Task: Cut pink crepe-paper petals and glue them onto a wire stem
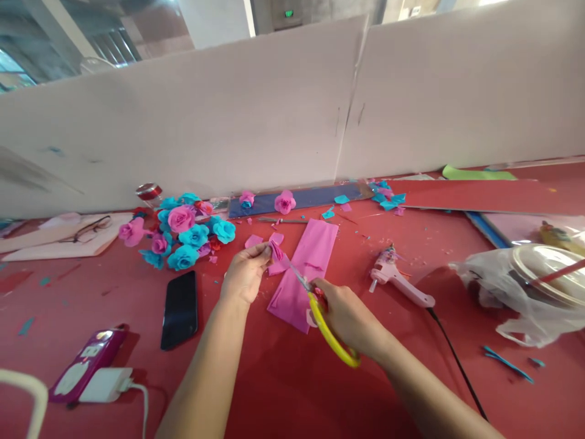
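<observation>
Between its thumb and fingers, my left hand (244, 271) pinches a small folded piece of pink paper (276, 250). My right hand (345, 314) is closed around yellow-handled scissors (333, 338), whose blades point up and left to the pink piece. Whether the blades are apart is too small to tell. Under the scissors lies a long folded strip of pink crepe paper (317, 244), slanting across the red table. Cut pink petals (254, 241) lie just beyond my left hand. Left of it stands a bunch of pink and blue paper flowers (185, 235).
A pink glue gun (402, 283) with a black cord lies to the right, near a bagged lidded bowl (543, 286). At left are a black phone (179, 310), a purple power strip (89, 363) and glasses (92, 228). A white partition (183, 128) rises behind.
</observation>
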Action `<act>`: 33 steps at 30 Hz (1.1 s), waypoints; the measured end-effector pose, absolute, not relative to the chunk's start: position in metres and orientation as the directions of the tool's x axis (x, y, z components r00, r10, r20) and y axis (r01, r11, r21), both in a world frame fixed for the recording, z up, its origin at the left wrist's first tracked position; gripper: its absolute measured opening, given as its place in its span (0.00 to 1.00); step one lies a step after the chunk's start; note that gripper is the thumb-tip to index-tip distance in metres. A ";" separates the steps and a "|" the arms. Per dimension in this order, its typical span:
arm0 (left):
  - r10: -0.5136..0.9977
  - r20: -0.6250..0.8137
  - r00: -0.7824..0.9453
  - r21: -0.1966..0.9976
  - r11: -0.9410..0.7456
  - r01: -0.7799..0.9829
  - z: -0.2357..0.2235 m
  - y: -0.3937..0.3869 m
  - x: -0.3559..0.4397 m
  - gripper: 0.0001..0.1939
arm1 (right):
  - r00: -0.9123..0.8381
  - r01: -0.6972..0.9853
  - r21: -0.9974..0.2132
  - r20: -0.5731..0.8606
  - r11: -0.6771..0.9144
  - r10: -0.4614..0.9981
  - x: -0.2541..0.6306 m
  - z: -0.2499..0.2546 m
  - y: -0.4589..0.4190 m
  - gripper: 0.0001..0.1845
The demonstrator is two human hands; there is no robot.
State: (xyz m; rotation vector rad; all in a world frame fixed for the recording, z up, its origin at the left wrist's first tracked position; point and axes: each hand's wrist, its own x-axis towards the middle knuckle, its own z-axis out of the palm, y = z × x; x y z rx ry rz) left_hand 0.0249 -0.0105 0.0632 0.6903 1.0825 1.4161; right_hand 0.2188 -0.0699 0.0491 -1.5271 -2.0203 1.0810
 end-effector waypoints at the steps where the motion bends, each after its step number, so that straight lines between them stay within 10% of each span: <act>1: 0.970 -0.181 -0.163 0.902 0.098 -0.420 0.062 -0.016 0.024 0.09 | -0.320 0.719 -0.679 -0.135 0.147 0.938 0.217 0.050 -0.072 0.08; 12: 0.977 -0.122 -0.176 0.979 0.090 -0.181 0.040 -0.039 0.024 0.09 | -0.289 0.956 -0.091 -0.155 0.278 0.945 0.214 0.077 -0.088 0.10; 15: 0.985 -0.125 -0.122 0.980 0.103 -0.169 0.037 -0.043 0.030 0.08 | -0.260 0.896 -0.387 -0.055 0.220 0.964 0.214 0.084 -0.080 0.11; 19: 0.991 -0.124 0.038 0.968 0.130 -0.216 0.035 -0.047 0.035 0.08 | -0.264 0.222 -0.973 -0.004 0.056 0.965 0.209 0.070 -0.063 0.15; 25: 0.973 -0.142 0.179 0.927 0.194 -0.321 0.037 -0.050 0.039 0.09 | -0.363 -0.290 -0.921 -0.144 -0.259 0.920 0.209 0.051 -0.057 0.13; 33: 0.964 -0.166 0.206 0.886 0.237 -0.399 0.036 -0.047 0.039 0.11 | -0.377 -0.345 -0.894 -0.147 -0.287 0.914 0.206 0.053 -0.062 0.11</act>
